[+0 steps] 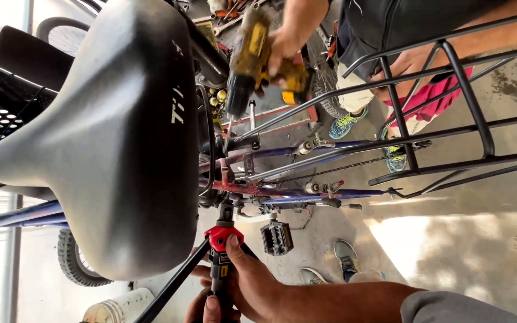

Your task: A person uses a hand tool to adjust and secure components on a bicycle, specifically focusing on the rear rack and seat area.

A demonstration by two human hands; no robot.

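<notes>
Two hands meet at the bottom edge. The right hand [252,281] is closed around a black tool [220,263] with a red collar, thumb pressed on the collar; the tool's tip goes up into the bike frame [294,192] just above the hand. The left hand [207,305] shows only fingertips under the tool's end, and I cannot tell whether it grips.

One black saddle [121,131] fills the view left of the hands, with a small white mark on its side. One black rack [444,119] of thin rods lies up and to the right. One pedal [276,237] hangs just right of the right hand. Two tyres show far left.

Above, another person's hand [285,51] holds one yellow drill [249,57] with a yellow-and-black label. Two shoes [342,263] stand on the floor near the right hand; two brighter ones, perhaps the co-worker's, sit higher up.
</notes>
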